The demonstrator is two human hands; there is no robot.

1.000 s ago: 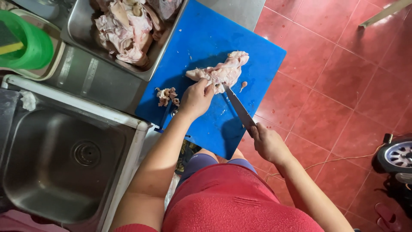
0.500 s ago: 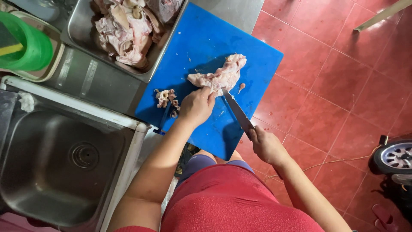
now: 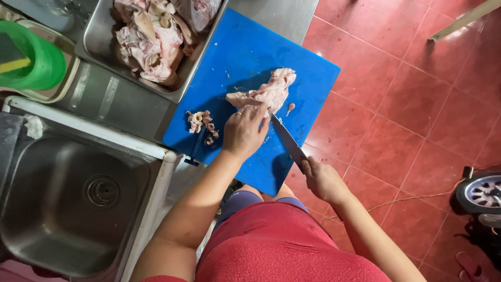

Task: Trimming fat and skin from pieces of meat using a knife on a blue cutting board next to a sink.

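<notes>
A pale, pinkish piece of raw poultry (image 3: 269, 93), skin-on, glistening and irregular in outline, lies near the middle of a blue cutting board (image 3: 245, 57), stretched toward one o'clock. The left hand (image 3: 244, 130) presses down on its near end, fingers curled over the meat, while the right hand (image 3: 323, 180), at four o'clock from the meat, is clenched around the handle of a knife (image 3: 287, 140) whose blade angles up to meet the piece right beside those fingers. The danger, by the look of it, lies there: wet meat could slide under pressure and carry the edge into the fingertips. The board also overhangs the table (image 3: 115, 99) toward the red tiled floor (image 3: 417, 94), so a hard push could tip it. A small heap of trimmings (image 3: 201, 122) sits at nine o'clock from the meat. A steel tray (image 3: 94, 44) of more raw pieces lies at eleven o'clock, a green tub (image 3: 36, 57) further left, and a steel sink (image 3: 68, 209) at eight o'clock.
</notes>
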